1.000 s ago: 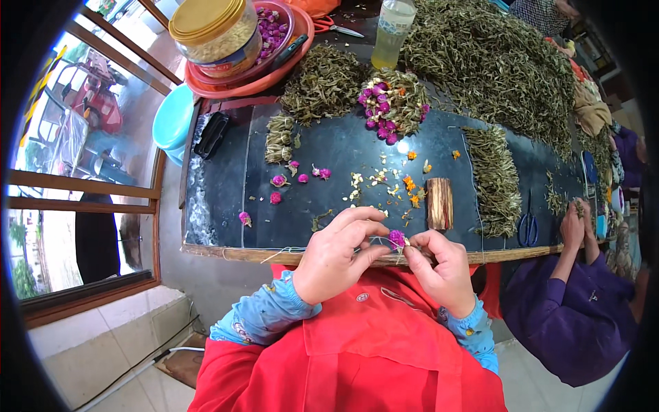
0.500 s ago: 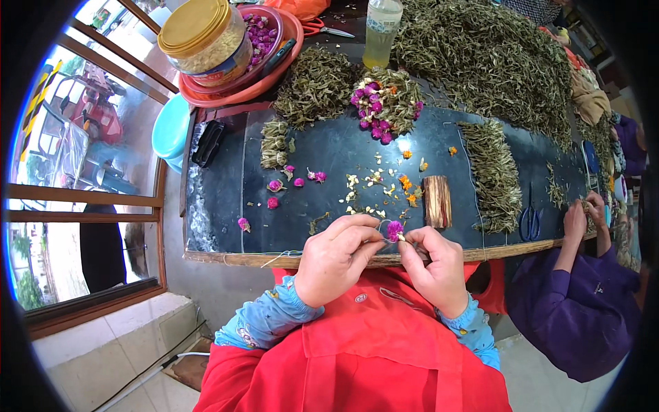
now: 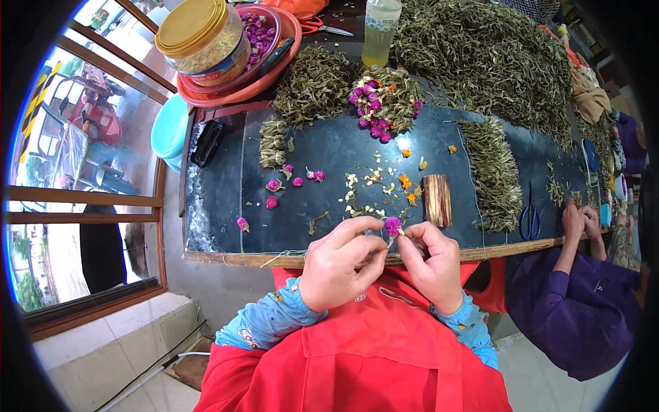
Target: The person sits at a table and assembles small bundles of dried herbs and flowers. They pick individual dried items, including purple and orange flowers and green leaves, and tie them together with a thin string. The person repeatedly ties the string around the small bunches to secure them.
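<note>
At the table's near edge, my right hand [image 3: 434, 266] pinches a purple globe-shaped flower [image 3: 392, 226] with small pale buds under its head. Just left of it, my left hand [image 3: 343, 261] is closed with thumb and fingers together, on a thin thread that is barely visible here. Pale thread ends [image 3: 285, 255] lie across the wooden edge left of that hand. Loose purple flowers [image 3: 274, 185], whitish buds [image 3: 373, 177] and orange petals [image 3: 405, 182] are scattered beyond my hands. A short wooden block [image 3: 436, 200] lies beyond my right hand.
A cluster of dried leaves and purple flowers [image 3: 384, 103] sits farther back, before a bottle [image 3: 379, 34]. Leaf bundles [image 3: 272, 144] and a long leaf row [image 3: 491, 175] flank the middle. Blue scissors [image 3: 530, 216] lie right, near a co-worker's hands [image 3: 580, 218]. Stacked basins [image 3: 292, 34] stand back left.
The purple flower has risen slightly and tilted upright between my fingers. My left hand has turned, its fingers spreading a little from the flower. The co-worker's hands have shifted slightly.
</note>
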The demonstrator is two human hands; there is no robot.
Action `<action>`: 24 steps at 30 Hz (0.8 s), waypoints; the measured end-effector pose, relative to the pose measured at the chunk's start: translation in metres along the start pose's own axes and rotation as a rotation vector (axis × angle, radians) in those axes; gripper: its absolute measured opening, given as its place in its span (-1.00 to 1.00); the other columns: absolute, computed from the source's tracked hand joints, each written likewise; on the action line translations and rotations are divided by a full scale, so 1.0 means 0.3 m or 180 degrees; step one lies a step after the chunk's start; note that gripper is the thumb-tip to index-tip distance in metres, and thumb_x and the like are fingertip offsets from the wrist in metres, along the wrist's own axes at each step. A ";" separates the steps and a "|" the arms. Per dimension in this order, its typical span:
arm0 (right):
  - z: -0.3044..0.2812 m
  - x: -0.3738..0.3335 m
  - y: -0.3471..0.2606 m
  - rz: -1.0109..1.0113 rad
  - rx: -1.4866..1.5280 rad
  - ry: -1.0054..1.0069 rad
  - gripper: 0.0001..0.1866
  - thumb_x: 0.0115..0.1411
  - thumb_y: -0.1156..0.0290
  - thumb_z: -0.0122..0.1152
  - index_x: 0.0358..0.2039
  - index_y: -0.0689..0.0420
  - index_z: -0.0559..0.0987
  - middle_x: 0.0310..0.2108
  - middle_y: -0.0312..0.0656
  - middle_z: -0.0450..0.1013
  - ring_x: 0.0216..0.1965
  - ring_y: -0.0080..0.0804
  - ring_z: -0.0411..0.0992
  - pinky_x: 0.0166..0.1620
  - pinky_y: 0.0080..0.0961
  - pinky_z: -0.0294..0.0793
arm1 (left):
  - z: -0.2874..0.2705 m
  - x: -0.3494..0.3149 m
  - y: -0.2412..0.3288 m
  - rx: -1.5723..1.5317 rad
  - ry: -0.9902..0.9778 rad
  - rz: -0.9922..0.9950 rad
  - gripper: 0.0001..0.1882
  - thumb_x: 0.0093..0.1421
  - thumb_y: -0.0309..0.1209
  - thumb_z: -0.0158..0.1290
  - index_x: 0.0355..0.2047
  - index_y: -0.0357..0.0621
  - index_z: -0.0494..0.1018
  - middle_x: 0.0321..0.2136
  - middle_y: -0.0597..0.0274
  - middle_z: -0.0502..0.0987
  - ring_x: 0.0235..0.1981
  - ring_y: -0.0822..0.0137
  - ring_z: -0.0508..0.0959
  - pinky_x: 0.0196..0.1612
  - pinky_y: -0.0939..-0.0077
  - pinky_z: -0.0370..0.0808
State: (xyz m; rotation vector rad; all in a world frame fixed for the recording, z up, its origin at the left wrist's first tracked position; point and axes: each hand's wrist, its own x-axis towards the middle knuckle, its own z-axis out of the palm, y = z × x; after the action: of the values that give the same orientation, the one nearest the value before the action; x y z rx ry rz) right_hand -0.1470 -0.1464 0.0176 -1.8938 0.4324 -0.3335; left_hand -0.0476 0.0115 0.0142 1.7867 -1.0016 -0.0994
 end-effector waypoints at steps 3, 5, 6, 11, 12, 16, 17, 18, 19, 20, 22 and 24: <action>0.004 0.008 0.013 0.0020 0.0118 0.0129 -0.92 0.20 0.53 0.26 -0.39 0.24 0.54 -0.68 -0.33 0.35 -0.63 -0.75 0.22 -0.57 -0.63 0.20 | -0.008 -0.002 0.019 0.0208 -0.0073 0.0509 -0.80 -0.04 -0.60 0.29 -0.37 -0.13 0.59 -0.24 0.14 0.55 -0.51 0.33 0.60 -0.46 0.48 0.56; -0.002 0.005 0.024 0.0169 0.0322 0.0048 -0.91 0.22 0.51 0.26 -0.39 0.24 0.53 -0.67 -0.39 0.32 -0.62 -0.77 0.17 -0.56 -0.64 0.16 | -0.009 -0.010 0.008 0.0294 -0.0332 0.0502 -0.81 -0.05 -0.58 0.29 -0.38 -0.11 0.60 -0.28 0.20 0.54 -0.51 0.32 0.59 -0.46 0.46 0.56; -0.006 0.005 0.027 0.0239 0.0425 0.0008 -0.91 0.23 0.51 0.25 -0.38 0.24 0.53 -0.67 -0.42 0.30 -0.61 -0.78 0.15 -0.56 -0.65 0.14 | -0.010 -0.015 0.000 0.0340 -0.0461 0.0502 -0.81 -0.06 -0.56 0.29 -0.39 -0.10 0.60 -0.30 0.23 0.54 -0.52 0.31 0.58 -0.46 0.45 0.55; -0.044 0.001 0.018 0.0454 0.0766 -0.0238 -0.90 0.24 0.47 0.25 -0.34 0.23 0.53 -0.63 -0.47 0.31 -0.57 -0.80 0.14 -0.52 -0.67 0.15 | -0.067 -0.034 -0.063 0.1044 -0.0350 -0.0229 -0.88 0.05 -0.54 0.20 -0.36 -0.16 0.54 -0.28 0.15 0.56 -0.37 0.09 0.61 -0.35 0.32 0.57; -0.059 -0.005 0.025 0.0441 0.0721 -0.0260 -0.89 0.24 0.47 0.25 -0.34 0.23 0.53 -0.62 -0.47 0.32 -0.56 -0.80 0.15 -0.52 -0.67 0.15 | -0.096 -0.038 -0.096 0.1165 -0.0361 -0.0266 -0.81 0.07 -0.57 0.16 -0.27 -0.19 0.52 -0.19 0.08 0.56 -0.34 0.08 0.61 -0.31 0.33 0.57; -0.082 -0.009 0.010 0.0390 0.0654 -0.0614 -0.90 0.24 0.48 0.25 -0.34 0.24 0.53 -0.61 -0.45 0.34 -0.55 -0.80 0.17 -0.51 -0.68 0.16 | -0.172 -0.019 -0.063 -0.0172 -0.0763 -0.1088 -0.42 0.12 -0.63 0.14 0.17 -0.24 0.26 0.09 0.02 0.46 -0.37 0.40 0.61 -0.35 0.52 0.54; -0.080 -0.010 0.001 0.0403 0.0675 -0.0699 -0.90 0.24 0.48 0.24 -0.34 0.24 0.53 -0.60 -0.45 0.36 -0.55 -0.80 0.18 -0.50 -0.68 0.17 | -0.160 0.000 -0.015 -0.0914 -0.0965 -0.1337 -0.36 0.13 -0.60 0.16 0.22 -0.24 0.20 0.12 0.04 0.45 -0.39 0.43 0.61 -0.37 0.54 0.54; -0.078 -0.008 -0.010 0.0394 0.0695 -0.0797 -0.90 0.24 0.48 0.24 -0.34 0.24 0.53 -0.59 -0.44 0.37 -0.55 -0.80 0.19 -0.50 -0.69 0.17 | -0.143 0.010 0.014 -0.1654 -0.1136 -0.1561 -0.29 0.15 -0.56 0.19 0.27 -0.23 0.15 0.14 0.07 0.44 -0.41 0.46 0.61 -0.39 0.55 0.54; -0.078 -0.008 -0.019 0.0366 0.0685 -0.0870 -0.91 0.24 0.49 0.23 -0.33 0.24 0.53 -0.57 -0.43 0.38 -0.54 -0.80 0.20 -0.49 -0.70 0.18 | -0.122 0.020 0.019 -0.1723 -0.1387 -0.1450 -0.22 0.16 -0.53 0.21 0.32 -0.23 0.05 0.13 0.08 0.45 -0.40 0.48 0.60 -0.40 0.57 0.54; -0.081 -0.008 -0.026 0.0338 0.0674 -0.0943 -0.91 0.24 0.49 0.23 -0.33 0.24 0.54 -0.56 -0.42 0.40 -0.54 -0.80 0.21 -0.49 -0.71 0.18 | -0.103 0.027 0.017 -0.1790 -0.1637 -0.1336 -0.15 0.18 -0.50 0.22 0.36 -0.23 -0.04 0.12 0.09 0.47 -0.40 0.50 0.60 -0.41 0.59 0.54; -0.101 -0.017 -0.030 0.0478 0.0925 -0.0843 -0.93 0.25 0.51 0.22 -0.32 0.24 0.53 -0.53 -0.41 0.41 -0.53 -0.81 0.23 -0.47 -0.73 0.20 | -0.086 0.004 -0.025 -0.1854 -0.1717 -0.1319 -0.46 0.23 -0.44 0.19 0.18 -0.24 0.28 -0.13 0.12 0.61 -0.41 0.47 0.61 -0.36 0.55 0.55; -0.147 -0.024 -0.022 0.0813 0.1446 -0.0497 -0.95 0.25 0.53 0.20 -0.31 0.23 0.53 -0.52 -0.41 0.41 -0.53 -0.80 0.24 -0.46 -0.75 0.22 | -0.144 -0.024 -0.081 -0.1422 -0.1808 -0.0961 -0.65 0.26 -0.41 0.16 0.03 -0.24 0.45 -0.28 0.15 0.65 -0.41 0.45 0.61 -0.33 0.53 0.56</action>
State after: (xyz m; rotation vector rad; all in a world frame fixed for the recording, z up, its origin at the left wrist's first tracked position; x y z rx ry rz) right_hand -0.1713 -0.1779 0.0391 -1.3918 0.4444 -0.0996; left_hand -0.0170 0.0509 0.0117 1.4995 -0.9853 -0.9872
